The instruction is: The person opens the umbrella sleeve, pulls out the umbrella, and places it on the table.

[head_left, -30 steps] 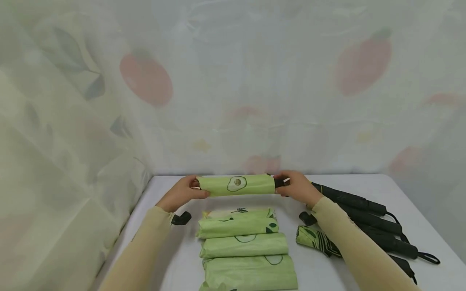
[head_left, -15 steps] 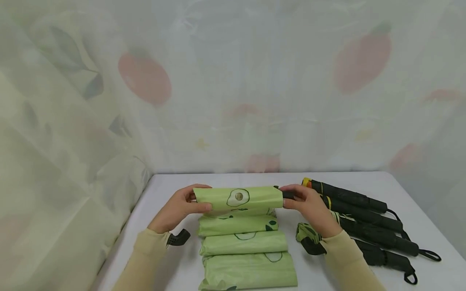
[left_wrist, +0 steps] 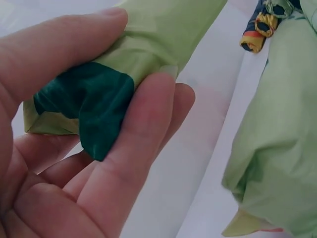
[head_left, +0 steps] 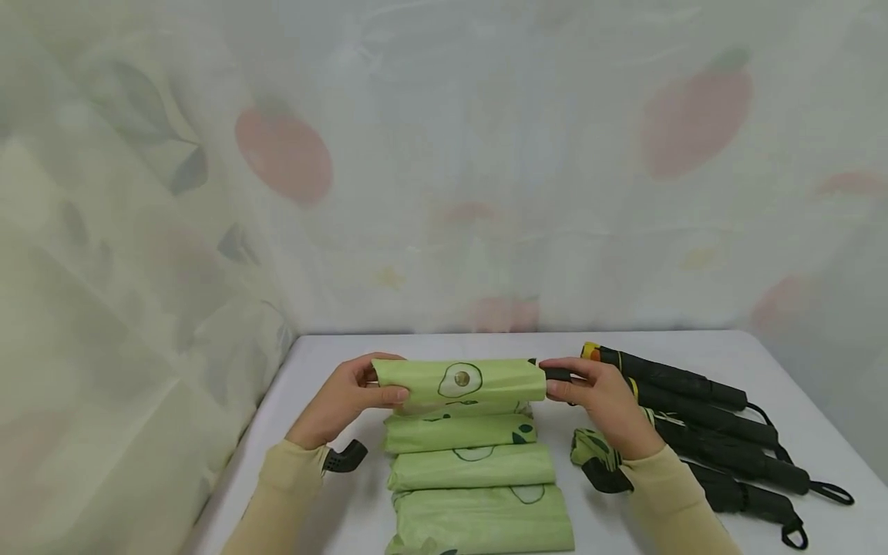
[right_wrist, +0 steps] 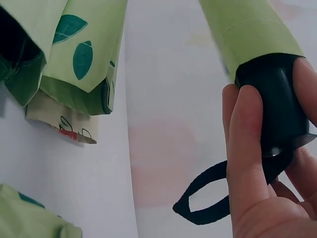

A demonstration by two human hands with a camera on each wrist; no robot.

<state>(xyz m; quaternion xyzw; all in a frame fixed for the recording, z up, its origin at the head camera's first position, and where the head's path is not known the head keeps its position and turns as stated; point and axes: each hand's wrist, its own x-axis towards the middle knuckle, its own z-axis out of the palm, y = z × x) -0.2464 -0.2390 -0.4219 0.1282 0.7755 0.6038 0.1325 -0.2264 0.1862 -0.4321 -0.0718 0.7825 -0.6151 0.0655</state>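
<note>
Both hands hold a folding umbrella (head_left: 499,380) level, in a light green sleeve with an avocado print. My left hand (head_left: 336,402) grips the sleeve's left end between thumb and fingers; in the left wrist view that sleeve end (left_wrist: 106,96) shows a dark green patch. At the other end my right hand (head_left: 609,407) holds the black handle (right_wrist: 277,99), which sticks out of the sleeve. A black wrist loop (right_wrist: 203,217) hangs from the handle. In the head view the held umbrella partly overlaps the rearmost of the green rolls (head_left: 461,433) lying below it.
More green-sleeved rolls (head_left: 479,468) lie in a column toward the front of the white table (head_left: 333,524). On the right lie several black folded umbrellas (head_left: 683,381) with wrist loops, beside a green patterned bundle (head_left: 590,447). Fruit-print curtains (head_left: 520,231) enclose the table.
Both hands have lowered the umbrella toward the front and slightly right, so it now overlaps the rear roll. Over the last half second it has hardly moved.
</note>
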